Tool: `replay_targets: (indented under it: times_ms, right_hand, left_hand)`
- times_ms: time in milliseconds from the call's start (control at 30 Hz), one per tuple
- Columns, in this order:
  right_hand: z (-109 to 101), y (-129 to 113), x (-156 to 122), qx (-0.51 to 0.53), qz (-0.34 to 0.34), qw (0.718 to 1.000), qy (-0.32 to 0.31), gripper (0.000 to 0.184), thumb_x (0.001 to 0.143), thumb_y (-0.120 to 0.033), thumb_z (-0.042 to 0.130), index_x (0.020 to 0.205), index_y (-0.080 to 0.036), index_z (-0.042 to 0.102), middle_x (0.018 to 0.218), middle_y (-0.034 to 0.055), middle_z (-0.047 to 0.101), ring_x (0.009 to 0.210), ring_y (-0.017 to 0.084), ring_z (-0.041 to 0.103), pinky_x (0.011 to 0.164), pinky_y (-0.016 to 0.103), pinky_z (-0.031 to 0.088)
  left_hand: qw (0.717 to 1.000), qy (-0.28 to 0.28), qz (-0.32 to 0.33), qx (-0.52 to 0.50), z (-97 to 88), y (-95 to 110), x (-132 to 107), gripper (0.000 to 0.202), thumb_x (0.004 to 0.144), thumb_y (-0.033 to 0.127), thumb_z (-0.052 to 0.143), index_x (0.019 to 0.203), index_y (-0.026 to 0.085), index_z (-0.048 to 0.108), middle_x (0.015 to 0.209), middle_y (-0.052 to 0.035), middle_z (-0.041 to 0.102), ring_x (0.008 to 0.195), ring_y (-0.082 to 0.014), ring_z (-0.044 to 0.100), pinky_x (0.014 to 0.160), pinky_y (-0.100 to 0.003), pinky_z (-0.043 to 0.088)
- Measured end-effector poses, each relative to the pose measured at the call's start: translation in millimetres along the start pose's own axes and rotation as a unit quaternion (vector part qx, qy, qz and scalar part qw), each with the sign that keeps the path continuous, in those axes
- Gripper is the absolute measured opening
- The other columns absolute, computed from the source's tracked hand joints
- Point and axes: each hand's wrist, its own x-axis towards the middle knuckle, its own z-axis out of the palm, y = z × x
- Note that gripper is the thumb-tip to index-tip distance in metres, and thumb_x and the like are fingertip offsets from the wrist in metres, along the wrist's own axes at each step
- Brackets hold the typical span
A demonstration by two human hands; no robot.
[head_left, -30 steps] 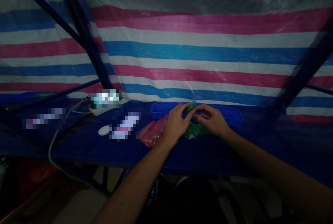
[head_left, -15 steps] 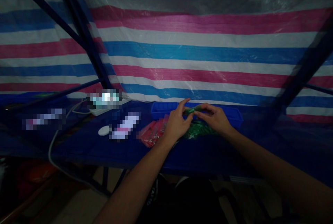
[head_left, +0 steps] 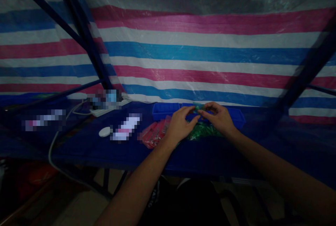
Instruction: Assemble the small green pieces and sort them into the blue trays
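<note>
My right hand (head_left: pixel 219 118) pinches a small green piece (head_left: pixel 199 107) just over the long blue tray (head_left: pixel 165 110) at the back of the table. My left hand (head_left: pixel 180 124) rests beside it, fingers curled and close together, its fingertips near the right hand's; whether it holds anything is hidden. Under both hands lies a pile of green packets (head_left: pixel 203 131). A pile of red packets (head_left: pixel 153 134) sits just left of my left hand.
The table (head_left: pixel 86 145) has a dark blue cover. A white round object (head_left: pixel 104 132), a white cable (head_left: pixel 52 142) and blurred-out items lie to the left. A striped tarp (head_left: pixel 183 44) hangs behind, with dark metal poles (head_left: pixel 84 33) at left and right.
The green piece has moved from between both hands' fingertips up and back over the blue tray in my right hand. My left hand has dropped slightly and its fingers have closed.
</note>
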Motion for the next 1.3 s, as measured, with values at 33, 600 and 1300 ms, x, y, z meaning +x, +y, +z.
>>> replay_targets:
  times_ms: [33, 600, 1300]
  right_hand:
    - [1, -2, -1, -0.004, -0.002, 1.0, -0.016, 0.037, 0.075, -0.052, 0.084, 0.091, -0.022, 0.07, 0.092, 0.0036, 0.072, 0.084, 0.02, 0.069, 0.08, 0.035, 0.059]
    - [0, -2, 1, 0.095, 0.07, 0.989, -0.09, 0.05, 0.074, -0.047, 0.085, 0.114, -0.023, 0.068, 0.098, 0.004, 0.073, 0.075, 0.017, 0.068, 0.07, 0.033, 0.058]
    - [-6, 7, 3, -0.022, -0.049, 0.997, -0.064, 0.017, 0.087, -0.026, 0.063, 0.091, -0.027, 0.079, 0.111, 0.0047, 0.067, 0.098, 0.022, 0.067, 0.085, 0.04, 0.06]
  left_hand:
    - [1.0, -0.005, 0.003, 0.005, 0.3, 0, 0, 0.036, 0.091, 0.031, 0.071, 0.125, 0.02, 0.066, 0.114, -0.0084, 0.073, 0.103, -0.0222, 0.07, 0.095, -0.041, 0.057]
    - [0.991, 0.021, -0.075, -0.113, -1.2, -1, -1, 0.028, 0.097, 0.031, 0.064, 0.122, 0.023, 0.056, 0.097, -0.0031, 0.077, 0.082, -0.0179, 0.073, 0.077, -0.032, 0.058]
    - [0.999, 0.029, -0.028, -0.02, -3.5, -9, 0, 0.018, 0.094, 0.018, 0.061, 0.107, 0.019, 0.074, 0.113, -0.0082, 0.072, 0.108, -0.022, 0.068, 0.099, -0.039, 0.055]
